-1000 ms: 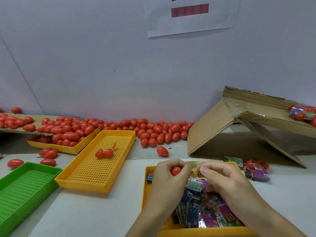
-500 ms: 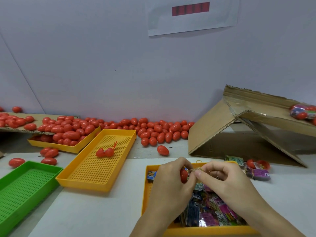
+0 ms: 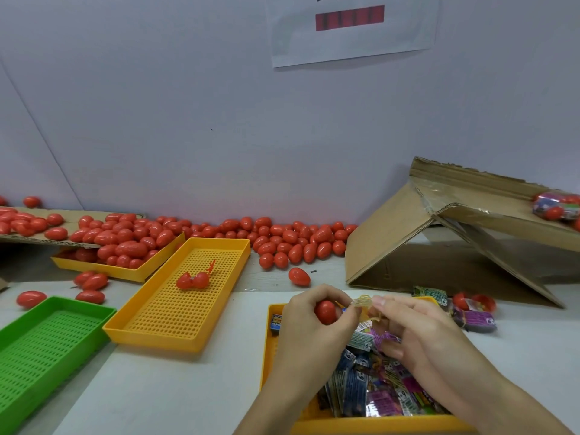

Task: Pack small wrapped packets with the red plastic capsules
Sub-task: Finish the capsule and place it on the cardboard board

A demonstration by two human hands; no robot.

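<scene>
The step in hand is the joining of a packet to a capsule, judged from how the hands meet above the packet tray point(image 3: 266, 346). The left hand point(image 3: 309, 334) grips one red capsule point(image 3: 325, 312) between thumb and curled fingers, just above the tray's far edge. The right hand point(image 3: 417, 337) pinches a pale yellowish elastic band or wrapper strip point(image 3: 365, 304) at its fingertips; which of the two it is cannot be told. The strip runs toward the capsule and nearly touches it. Whether the capsule is open or closed is hidden by the left fingers.

The wrapped packets point(image 3: 370, 394) lie heaped in the yellow tray beneath both hands. Loose red capsules point(image 3: 295, 243) lie along the wall, well apart from the hands. One opened capsule point(image 3: 192, 281) lies in the middle yellow mesh tray point(image 3: 175, 334). The green mesh tray point(image 3: 47, 346) stands at the left. Bundled packets with a capsule point(image 3: 474, 312) lie just right of the packet tray, near the cardboard box point(image 3: 392, 243).

The next move probably calls for drawing the strip over or around the capsule while the left hand steadies it. A firm but light pinch is needed, since the smooth capsule may slip.

Compared with one second ago, both hands are raised from the packet heap. The right hand then reached among the packets; now it holds the strip clear of them. The capsule has turned further toward the right hand.
</scene>
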